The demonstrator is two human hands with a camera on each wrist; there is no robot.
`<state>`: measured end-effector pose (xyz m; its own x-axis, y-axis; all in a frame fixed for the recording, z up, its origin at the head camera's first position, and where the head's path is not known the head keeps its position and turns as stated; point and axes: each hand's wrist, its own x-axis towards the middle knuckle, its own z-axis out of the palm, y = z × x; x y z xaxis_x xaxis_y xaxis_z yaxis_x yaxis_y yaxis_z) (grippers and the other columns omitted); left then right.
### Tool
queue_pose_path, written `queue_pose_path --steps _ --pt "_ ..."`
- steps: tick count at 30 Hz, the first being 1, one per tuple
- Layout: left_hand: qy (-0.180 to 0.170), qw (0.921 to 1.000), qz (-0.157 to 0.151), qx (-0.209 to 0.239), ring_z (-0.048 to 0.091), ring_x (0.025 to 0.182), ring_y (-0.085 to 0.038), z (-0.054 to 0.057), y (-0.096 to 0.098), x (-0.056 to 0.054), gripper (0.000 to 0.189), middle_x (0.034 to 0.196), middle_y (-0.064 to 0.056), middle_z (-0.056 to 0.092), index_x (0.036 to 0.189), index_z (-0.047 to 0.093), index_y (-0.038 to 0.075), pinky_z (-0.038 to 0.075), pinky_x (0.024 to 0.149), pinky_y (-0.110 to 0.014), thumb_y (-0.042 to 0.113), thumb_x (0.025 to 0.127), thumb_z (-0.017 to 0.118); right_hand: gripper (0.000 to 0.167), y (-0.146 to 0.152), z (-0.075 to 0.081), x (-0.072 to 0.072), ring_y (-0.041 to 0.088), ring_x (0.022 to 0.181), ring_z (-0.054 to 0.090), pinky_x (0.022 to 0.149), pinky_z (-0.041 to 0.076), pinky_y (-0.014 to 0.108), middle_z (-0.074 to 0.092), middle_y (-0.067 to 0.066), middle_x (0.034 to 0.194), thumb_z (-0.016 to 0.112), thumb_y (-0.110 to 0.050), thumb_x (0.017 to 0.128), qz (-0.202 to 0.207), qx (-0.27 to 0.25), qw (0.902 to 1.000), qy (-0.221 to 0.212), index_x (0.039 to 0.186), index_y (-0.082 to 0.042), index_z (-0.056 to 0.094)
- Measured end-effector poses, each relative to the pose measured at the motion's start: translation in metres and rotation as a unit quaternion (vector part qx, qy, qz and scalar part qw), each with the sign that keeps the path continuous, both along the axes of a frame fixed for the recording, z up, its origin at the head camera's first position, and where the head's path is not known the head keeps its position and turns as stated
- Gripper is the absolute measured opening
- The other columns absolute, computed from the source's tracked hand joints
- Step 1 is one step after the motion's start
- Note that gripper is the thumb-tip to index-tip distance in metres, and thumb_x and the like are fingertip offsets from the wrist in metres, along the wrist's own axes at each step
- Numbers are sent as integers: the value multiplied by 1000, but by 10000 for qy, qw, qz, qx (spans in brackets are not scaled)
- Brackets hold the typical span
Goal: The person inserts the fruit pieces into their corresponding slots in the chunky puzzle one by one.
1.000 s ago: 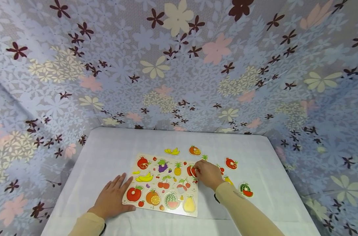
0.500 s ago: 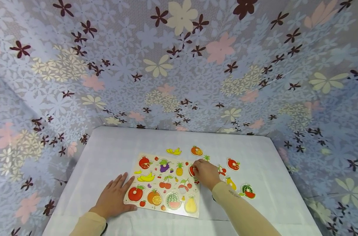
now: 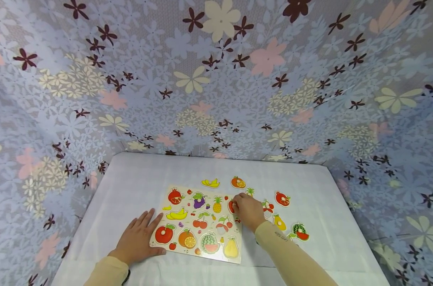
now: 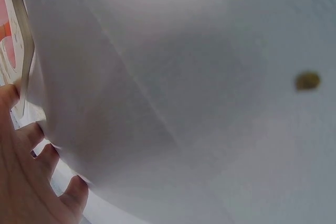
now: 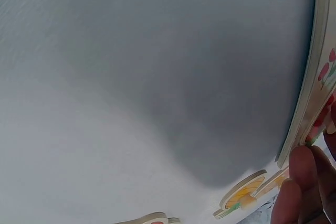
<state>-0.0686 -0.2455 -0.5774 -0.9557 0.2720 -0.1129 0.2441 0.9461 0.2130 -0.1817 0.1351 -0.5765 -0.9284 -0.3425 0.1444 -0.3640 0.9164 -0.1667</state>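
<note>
A fruit puzzle board (image 3: 182, 249) lies on the white table. My right hand (image 3: 250, 210) pinches a red fruit puzzle piece (image 3: 231, 206) at the board's upper right slot. Its exact fruit is mostly hidden by the fingers; the right wrist view shows a bit of the red piece (image 5: 318, 121) beside the fingertips. Spread flat, my left hand (image 3: 137, 238) rests at the board's left edge, with the thumb along the lower corner. An apple piece (image 3: 164, 235) and a grape piece (image 3: 199, 201), both with pale knobs, sit in their slots.
Loose pieces lie behind and right of the board: banana (image 3: 210, 183), orange (image 3: 238, 182), pineapple (image 3: 250, 192), pomegranate (image 3: 282, 198), cherry (image 3: 268, 207), pear (image 3: 279, 222) and watermelon (image 3: 301, 231). Flowered cloth (image 3: 202, 99) surrounds the table.
The red piece, held tilted over its slot a second ago, now sits lower in the board's upper right, with my right hand still on it. The left hand stays put.
</note>
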Motion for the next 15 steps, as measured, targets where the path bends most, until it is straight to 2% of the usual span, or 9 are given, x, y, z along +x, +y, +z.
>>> queue_pose_path --steps 5,9,15 --pt "-15 10000 -2 38 29 143 -41 2 0 0 114 160 -19 28 156 37 16 27 111 -63 80 67 70 7 0 -2 0 13 73 63 59 56 31 68 -2 92 77 -20 88 26 31 10000 70 92 -17 73" --pt "-54 10000 3 28 29 143 -41 6 0 1 114 160 -19 27 156 37 16 27 111 -62 80 67 69 9 0 -2 1 14 78 65 64 58 33 68 -2 95 77 -20 88 28 -4 10000 50 95 -16 74" --pt "-213 9998 42 24 28 144 -41 13 0 0 115 160 -18 27 156 38 16 26 112 -63 81 66 68 4 2 -2 0 14 81 65 64 57 31 69 -2 97 76 -19 89 75 -49 9998 193 89 -16 74"
